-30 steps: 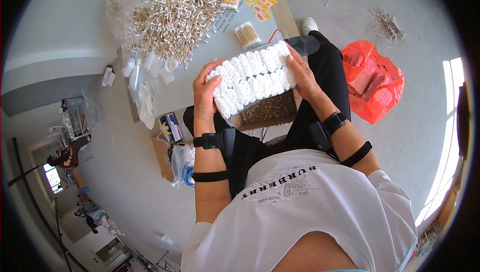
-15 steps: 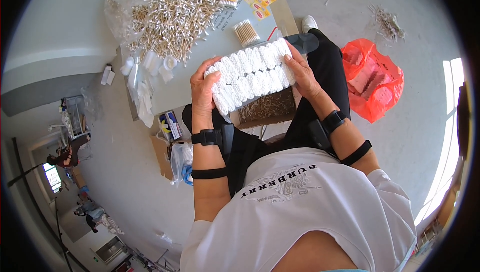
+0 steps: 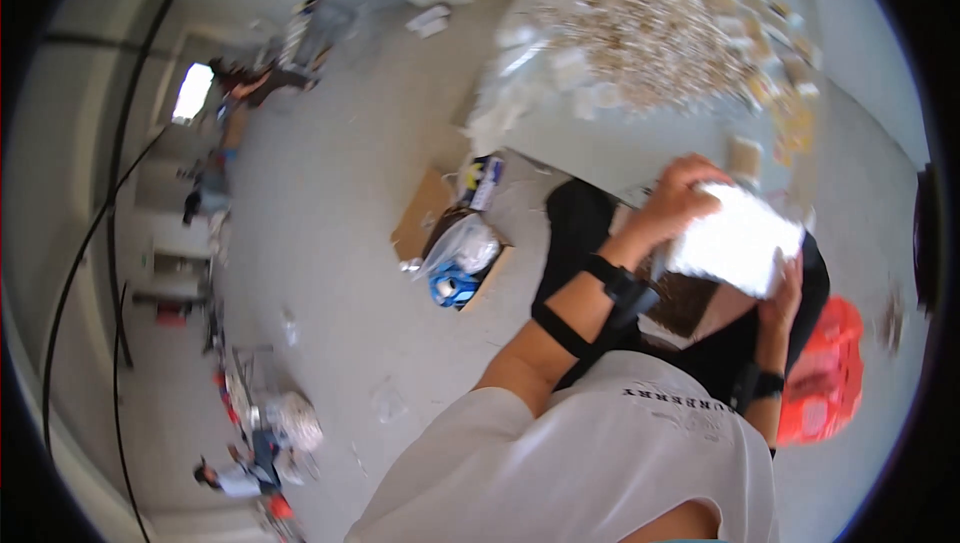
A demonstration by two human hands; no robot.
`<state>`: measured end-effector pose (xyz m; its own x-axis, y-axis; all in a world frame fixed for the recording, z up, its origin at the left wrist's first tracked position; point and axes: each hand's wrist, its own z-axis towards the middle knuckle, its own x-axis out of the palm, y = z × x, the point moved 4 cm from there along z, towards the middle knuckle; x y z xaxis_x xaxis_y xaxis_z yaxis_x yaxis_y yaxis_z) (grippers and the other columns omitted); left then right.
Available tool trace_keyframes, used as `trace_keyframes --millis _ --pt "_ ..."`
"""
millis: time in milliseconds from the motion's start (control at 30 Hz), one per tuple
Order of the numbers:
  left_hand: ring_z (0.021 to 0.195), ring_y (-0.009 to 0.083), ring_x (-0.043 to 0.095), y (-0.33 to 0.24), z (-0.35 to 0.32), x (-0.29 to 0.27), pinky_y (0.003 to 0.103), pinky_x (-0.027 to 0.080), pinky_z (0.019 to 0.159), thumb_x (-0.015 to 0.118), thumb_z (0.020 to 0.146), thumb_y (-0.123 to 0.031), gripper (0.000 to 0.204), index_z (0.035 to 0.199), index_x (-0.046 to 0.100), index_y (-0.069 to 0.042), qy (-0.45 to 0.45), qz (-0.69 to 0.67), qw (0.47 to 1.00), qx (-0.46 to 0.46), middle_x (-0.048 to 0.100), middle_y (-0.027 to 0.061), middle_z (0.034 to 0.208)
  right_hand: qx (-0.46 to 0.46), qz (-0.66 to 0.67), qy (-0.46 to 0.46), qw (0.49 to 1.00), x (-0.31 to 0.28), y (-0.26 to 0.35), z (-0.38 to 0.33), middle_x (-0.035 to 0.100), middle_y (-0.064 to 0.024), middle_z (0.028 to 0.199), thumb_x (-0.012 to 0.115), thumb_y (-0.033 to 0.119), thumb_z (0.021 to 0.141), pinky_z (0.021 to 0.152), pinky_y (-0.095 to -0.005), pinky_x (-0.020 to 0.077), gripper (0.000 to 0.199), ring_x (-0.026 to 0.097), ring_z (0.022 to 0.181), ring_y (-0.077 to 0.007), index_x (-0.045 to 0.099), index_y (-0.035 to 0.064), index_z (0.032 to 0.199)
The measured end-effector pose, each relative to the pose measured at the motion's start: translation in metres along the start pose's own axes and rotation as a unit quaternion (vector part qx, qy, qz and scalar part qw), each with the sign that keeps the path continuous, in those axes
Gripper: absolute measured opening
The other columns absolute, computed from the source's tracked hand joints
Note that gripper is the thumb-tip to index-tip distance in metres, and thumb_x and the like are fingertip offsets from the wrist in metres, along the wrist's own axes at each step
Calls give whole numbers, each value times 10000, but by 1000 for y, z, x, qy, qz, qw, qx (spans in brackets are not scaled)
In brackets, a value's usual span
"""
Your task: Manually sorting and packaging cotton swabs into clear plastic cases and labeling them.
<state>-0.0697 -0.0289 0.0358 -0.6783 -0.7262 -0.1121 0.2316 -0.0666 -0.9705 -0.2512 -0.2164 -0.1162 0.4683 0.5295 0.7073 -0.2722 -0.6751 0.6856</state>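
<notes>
Two hands are seen, the left hand [image 3: 680,198] and the right hand [image 3: 782,295], and one white bundle [image 3: 735,238] is held between them. Two black straps [image 3: 590,308] are counted on the left forearm and one black band [image 3: 757,383] on the right wrist. One heap of small pale pieces [image 3: 640,33] is spread on the surface [image 3: 600,148]; its pieces are too blurred to be counted. One orange bag [image 3: 825,383], one cardboard box [image 3: 420,218] and one clear plastic bag [image 3: 460,253] are seen on the floor [image 3: 330,273].
</notes>
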Motion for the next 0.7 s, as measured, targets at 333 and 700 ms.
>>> trace_keyframes --millis 333,700 --pt "1168 365 404 -29 -36 10 397 390 959 737 598 -138 766 1312 461 -93 -91 117 989 15 449 178 1230 161 56 -8 985 -36 -28 -1 412 -183 1427 587 390 895 1075 -458 361 716 447 1276 -334 328 -25 1419" --pt "1326 384 365 -32 -80 -1 338 284 1113 826 541 -155 1215 1483 85 49 -27 29 980 -194 360 294 1410 151 23 -22 988 -39 -18 -7 425 -190 1407 582 418 889 1072 -460 355 739 448 1265 -337 325 -32 1416"
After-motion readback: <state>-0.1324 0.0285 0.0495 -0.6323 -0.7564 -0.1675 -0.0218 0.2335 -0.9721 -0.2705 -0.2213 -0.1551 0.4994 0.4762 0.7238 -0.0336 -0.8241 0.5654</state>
